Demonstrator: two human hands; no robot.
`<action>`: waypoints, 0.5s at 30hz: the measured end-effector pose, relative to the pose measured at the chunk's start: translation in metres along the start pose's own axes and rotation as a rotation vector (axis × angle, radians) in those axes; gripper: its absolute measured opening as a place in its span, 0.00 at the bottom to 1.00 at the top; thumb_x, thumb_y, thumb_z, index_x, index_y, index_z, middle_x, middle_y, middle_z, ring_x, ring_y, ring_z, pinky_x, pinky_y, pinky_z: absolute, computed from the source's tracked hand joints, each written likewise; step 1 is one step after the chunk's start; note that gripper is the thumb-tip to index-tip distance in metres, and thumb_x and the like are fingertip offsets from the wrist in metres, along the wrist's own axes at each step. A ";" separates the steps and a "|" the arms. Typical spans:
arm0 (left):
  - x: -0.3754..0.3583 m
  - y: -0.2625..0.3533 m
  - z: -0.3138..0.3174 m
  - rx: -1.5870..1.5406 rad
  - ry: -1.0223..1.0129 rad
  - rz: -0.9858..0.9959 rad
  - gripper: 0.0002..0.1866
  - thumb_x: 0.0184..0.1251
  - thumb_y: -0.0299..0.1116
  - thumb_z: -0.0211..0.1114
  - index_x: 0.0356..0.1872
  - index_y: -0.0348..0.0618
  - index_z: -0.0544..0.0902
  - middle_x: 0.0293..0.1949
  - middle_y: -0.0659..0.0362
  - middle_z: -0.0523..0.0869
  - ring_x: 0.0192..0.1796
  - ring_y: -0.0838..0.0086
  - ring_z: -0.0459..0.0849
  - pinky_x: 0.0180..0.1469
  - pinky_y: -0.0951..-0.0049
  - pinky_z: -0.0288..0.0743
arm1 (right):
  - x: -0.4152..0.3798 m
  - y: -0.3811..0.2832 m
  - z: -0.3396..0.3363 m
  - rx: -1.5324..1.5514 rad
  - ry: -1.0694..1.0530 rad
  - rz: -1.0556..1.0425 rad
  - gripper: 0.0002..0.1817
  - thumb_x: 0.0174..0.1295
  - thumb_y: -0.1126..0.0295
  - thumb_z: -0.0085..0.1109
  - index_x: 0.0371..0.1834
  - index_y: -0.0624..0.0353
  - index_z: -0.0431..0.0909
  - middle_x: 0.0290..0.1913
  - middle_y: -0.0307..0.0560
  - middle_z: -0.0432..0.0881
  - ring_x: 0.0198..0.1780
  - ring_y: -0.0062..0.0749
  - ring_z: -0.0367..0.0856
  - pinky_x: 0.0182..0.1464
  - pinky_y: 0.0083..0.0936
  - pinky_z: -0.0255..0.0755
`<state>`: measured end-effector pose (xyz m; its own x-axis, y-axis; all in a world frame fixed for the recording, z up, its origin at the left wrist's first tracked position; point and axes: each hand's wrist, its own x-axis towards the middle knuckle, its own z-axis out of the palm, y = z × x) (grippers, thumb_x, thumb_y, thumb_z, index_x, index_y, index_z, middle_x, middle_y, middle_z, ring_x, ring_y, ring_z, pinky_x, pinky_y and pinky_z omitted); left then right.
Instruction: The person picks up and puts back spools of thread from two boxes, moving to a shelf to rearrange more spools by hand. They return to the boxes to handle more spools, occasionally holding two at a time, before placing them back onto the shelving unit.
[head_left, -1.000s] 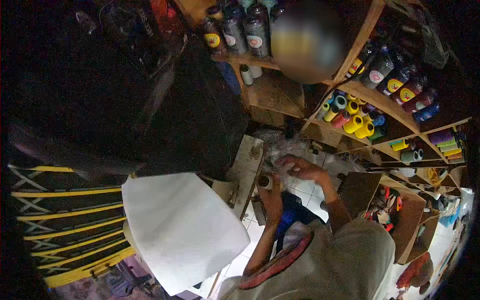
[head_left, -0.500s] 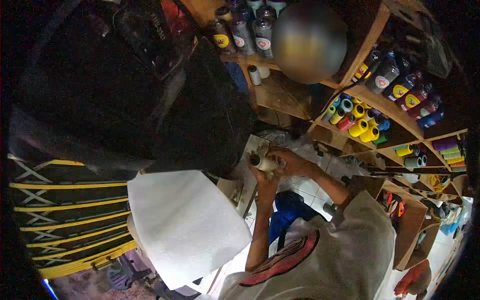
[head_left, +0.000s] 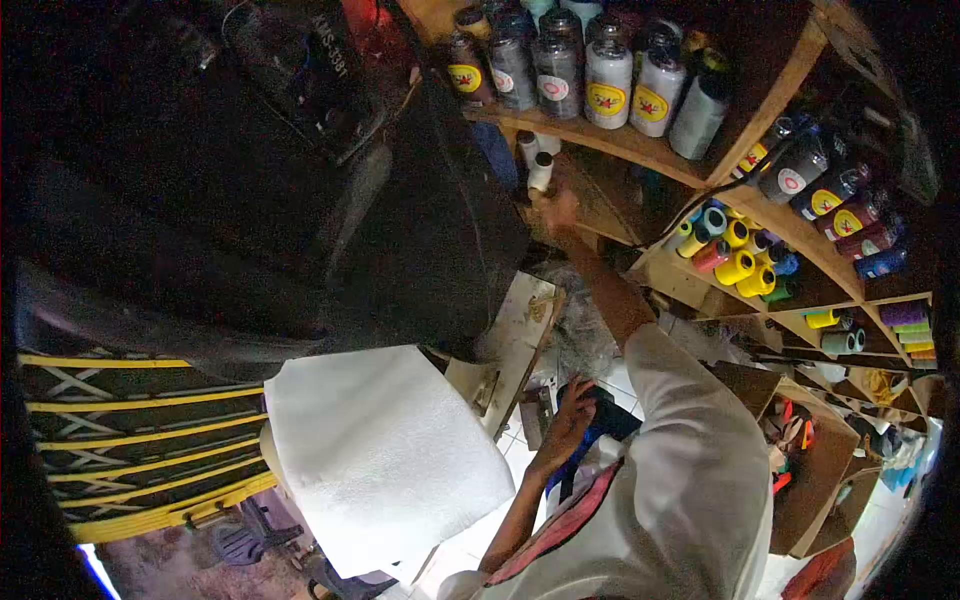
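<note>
My right hand [head_left: 558, 208] reaches to the lower shelf, its blurred fingers closed around the lower part of a white thread spool [head_left: 541, 172] with a dark core end. Just behind it stand another pale spool [head_left: 527, 147] and a white one partly hidden. My left hand [head_left: 569, 422] is low in front of my body, fingers apart, holding nothing I can see. It is above something dark blue [head_left: 612, 425], near the narrow work surface [head_left: 518, 340].
Dark bottle-like thread cones [head_left: 555, 75] line the upper shelf. Colored spools [head_left: 735, 262] fill compartments at right. A large black covering [head_left: 400, 220] takes up the left, above a white padded sheet [head_left: 390, 450]. An open cardboard box [head_left: 810, 500] stands at lower right.
The spool, earlier between both hands over the work surface, is now at the lower shelf in my right hand. My left hand has let go and dropped lower. The view has shifted slightly.
</note>
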<state>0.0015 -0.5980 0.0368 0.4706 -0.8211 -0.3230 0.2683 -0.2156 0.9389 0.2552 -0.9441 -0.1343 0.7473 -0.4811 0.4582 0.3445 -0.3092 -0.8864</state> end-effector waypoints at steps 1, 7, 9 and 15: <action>-0.003 0.003 0.000 0.050 0.009 0.018 0.31 0.76 0.35 0.53 0.75 0.51 0.51 0.69 0.54 0.67 0.60 0.71 0.75 0.58 0.70 0.71 | 0.005 0.014 0.006 -0.047 0.014 -0.005 0.28 0.64 0.55 0.62 0.61 0.60 0.69 0.53 0.47 0.76 0.51 0.33 0.77 0.51 0.35 0.73; -0.010 -0.013 -0.001 0.287 0.068 0.159 0.32 0.74 0.38 0.57 0.75 0.50 0.54 0.68 0.54 0.69 0.61 0.69 0.74 0.60 0.68 0.70 | 0.015 0.078 0.031 -0.247 0.084 -0.018 0.19 0.66 0.57 0.59 0.51 0.59 0.71 0.44 0.44 0.75 0.42 0.32 0.74 0.43 0.35 0.72; -0.010 -0.025 -0.002 0.526 0.092 0.330 0.32 0.74 0.39 0.57 0.74 0.50 0.55 0.68 0.54 0.68 0.62 0.68 0.74 0.61 0.68 0.69 | 0.018 0.093 0.033 -0.295 0.101 -0.027 0.17 0.66 0.57 0.59 0.48 0.58 0.72 0.41 0.43 0.74 0.39 0.32 0.74 0.41 0.35 0.72; -0.012 0.003 -0.001 0.343 -0.109 0.067 0.30 0.73 0.42 0.58 0.72 0.50 0.61 0.70 0.54 0.64 0.66 0.66 0.71 0.65 0.66 0.67 | 0.029 0.145 0.032 -0.442 0.174 -0.046 0.12 0.68 0.59 0.56 0.38 0.57 0.74 0.31 0.41 0.73 0.29 0.31 0.71 0.33 0.35 0.71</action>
<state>-0.0022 -0.5881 0.0430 0.3799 -0.8870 -0.2623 -0.0659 -0.3088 0.9488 0.3452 -0.9764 -0.2513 0.6179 -0.5769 0.5342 0.0724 -0.6347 -0.7693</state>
